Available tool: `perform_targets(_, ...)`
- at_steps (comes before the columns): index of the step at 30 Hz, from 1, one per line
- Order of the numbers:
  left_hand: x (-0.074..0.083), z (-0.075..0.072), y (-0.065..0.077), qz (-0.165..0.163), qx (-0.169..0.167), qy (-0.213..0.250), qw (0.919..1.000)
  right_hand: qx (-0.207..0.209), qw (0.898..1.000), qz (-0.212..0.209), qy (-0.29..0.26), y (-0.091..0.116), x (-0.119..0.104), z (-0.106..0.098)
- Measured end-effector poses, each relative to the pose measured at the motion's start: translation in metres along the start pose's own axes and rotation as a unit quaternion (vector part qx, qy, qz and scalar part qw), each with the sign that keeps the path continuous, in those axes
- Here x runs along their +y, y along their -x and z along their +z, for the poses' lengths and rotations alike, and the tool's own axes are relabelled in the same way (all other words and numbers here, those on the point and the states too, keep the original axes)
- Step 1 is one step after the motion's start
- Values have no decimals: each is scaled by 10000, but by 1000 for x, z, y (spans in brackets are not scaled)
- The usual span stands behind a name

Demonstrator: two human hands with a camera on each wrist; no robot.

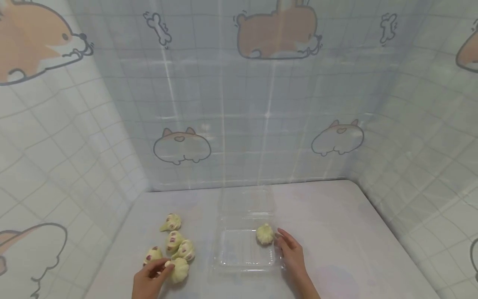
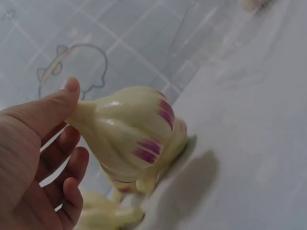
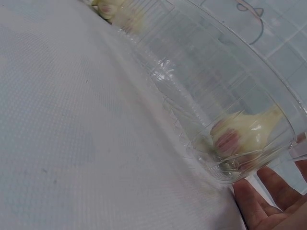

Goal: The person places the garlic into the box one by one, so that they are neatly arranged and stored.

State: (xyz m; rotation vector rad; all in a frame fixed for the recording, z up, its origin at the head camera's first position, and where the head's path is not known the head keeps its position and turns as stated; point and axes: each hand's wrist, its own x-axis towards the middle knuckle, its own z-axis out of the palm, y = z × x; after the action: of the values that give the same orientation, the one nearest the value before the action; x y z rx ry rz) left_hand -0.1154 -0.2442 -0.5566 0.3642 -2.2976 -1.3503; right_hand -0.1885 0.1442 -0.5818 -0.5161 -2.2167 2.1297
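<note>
My left hand (image 1: 150,279) pinches a garlic bulb (image 2: 132,132) by its stem between thumb and fingers. The bulb is pale yellow-green with purple streaks and casts a shadow on the cloth in the left wrist view. Behind it lie several more garlic bulbs, one of them a bulb (image 1: 173,222) at the far end of the group. A clear plastic container (image 1: 239,265) stands open in the middle, its lid (image 1: 246,199) folded back. Inside, at its right side, sits one garlic bulb (image 1: 265,234). My right hand (image 1: 293,251) rests its fingers (image 3: 278,187) against the container's right outer wall.
A pale cloth covers the table (image 1: 343,232), whose back edge meets a hanging sheet (image 1: 242,104) printed with cartoon dogs and a grid. Similar sheets hang along the left and right sides.
</note>
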Motion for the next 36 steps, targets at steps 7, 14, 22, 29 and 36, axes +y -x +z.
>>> perform_targets(7,15,11,-2,418,-300,72,9986,30,10000,51,62,0,0,0)
perform_targets(14,40,24,-2,723,-496,144,9960,-4,10000,13,0,0,4,-2)
perform_targets(22,65,48,-2,801,-850,568,9915,-122,9998,-126,-89,0,1,-2)
perform_targets(29,88,77,-5,1560,-1258,866,9759,-211,9990,-208,-330,-2,1,-3)
perform_targets(36,103,108,1,1606,-1561,1021,9692,-274,9988,-208,-361,-1,0,-4)
